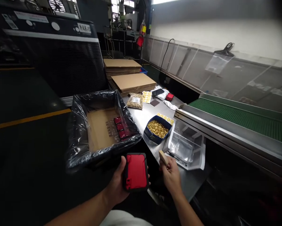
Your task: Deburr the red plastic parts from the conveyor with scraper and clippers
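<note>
A red case with a black rim (137, 172) sits upright in my left hand (118, 183), its broad red face towards me and my fingers wrapped round its sides. To the right of it, my right hand (171, 175) is closed on a flat tan piece (163, 157), which looks like wood; the rest of it is hidden in my fingers. Just beyond my right hand stands a dark blue bin (152, 137) of small gold-coloured metal parts (157, 128). Several red cases (122, 128) lie inside a box lined with clear plastic (81, 158), ahead of my left hand.
A clear plastic tray with white edges (200, 150) rests on the metal table (142, 116). Behind are a bag of gold parts (135, 101), yellow sticker sheets (146, 96), a phone (157, 92) and stacked cardboard (133, 81). A green conveyor belt (244, 116) runs along the right.
</note>
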Demonstrator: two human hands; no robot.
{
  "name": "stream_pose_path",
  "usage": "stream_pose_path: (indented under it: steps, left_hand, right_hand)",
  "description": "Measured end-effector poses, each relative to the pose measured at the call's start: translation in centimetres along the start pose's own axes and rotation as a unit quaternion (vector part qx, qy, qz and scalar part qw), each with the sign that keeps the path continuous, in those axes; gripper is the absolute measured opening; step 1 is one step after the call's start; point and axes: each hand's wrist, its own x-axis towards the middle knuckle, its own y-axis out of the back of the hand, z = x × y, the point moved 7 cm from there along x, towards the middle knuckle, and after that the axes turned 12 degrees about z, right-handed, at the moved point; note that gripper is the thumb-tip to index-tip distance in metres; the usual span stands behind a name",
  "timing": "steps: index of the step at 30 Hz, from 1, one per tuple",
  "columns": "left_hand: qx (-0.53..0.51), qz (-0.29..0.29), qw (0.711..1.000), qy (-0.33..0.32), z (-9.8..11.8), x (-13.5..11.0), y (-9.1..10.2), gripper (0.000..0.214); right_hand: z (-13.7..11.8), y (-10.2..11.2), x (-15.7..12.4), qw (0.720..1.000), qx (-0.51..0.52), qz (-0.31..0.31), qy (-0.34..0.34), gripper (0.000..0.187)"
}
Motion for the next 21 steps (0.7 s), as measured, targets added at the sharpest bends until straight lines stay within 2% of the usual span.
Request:
stream_pose_path:
  steps: [2, 5, 6, 8, 11, 13, 16, 21]
  left_hand:
    - [0.014, 0.004, 1.0, 0.016, -0.8, 0.3, -0.3, 0.075]
    - [0.026, 0.004, 0.999, 0.044, -2.1, 0.5, -1.3, 0.069]
    - [0.028, -0.002, 0.998, 0.055, -2.6, 0.5, -1.8, 0.067]
    - [0.032, -0.018, 0.997, 0.073, -3.6, 0.4, -2.9, 0.064]
    - [0.035, -0.046, 0.994, 0.091, -5.0, 0.1, -4.3, 0.066]
    - [0.022, -0.058, 0.993, 0.1, -5.8, 0.0, -4.9, 0.068]
    - [0.01, -0.05, 0.992, 0.111, -6.6, 0.0, -4.9, 0.067]
    - [0.047, -0.017, 0.992, 0.118, -7.0, 0.0, -4.3, 0.068]
  right_hand:
    - [-1.4, 3.7, -1.9, 0.991, 0.109, 0.05, -0.059, 0.04]
    - [-4.2, 7.4, -5.0, 0.979, 0.162, 0.061, -0.106, 0.039]
    - [-5.4, 8.1, -5.8, 0.978, 0.175, 0.063, -0.094, 0.034]
    - [-7.8, 9.3, -6.9, 0.977, 0.198, 0.072, -0.021, 0.021]
    - [-10.5, 9.8, -7.7, 0.974, 0.195, 0.051, 0.107, 0.021]
    - [-11.4, 9.7, -7.8, 0.973, 0.163, 0.026, 0.163, 0.026]
    - [-11.6, 10.0, -7.7, 0.974, 0.114, 0.041, 0.191, 0.024]
    - [-11.4, 10.2, -8.1, 0.971, 0.096, 0.05, 0.214, 0.024]
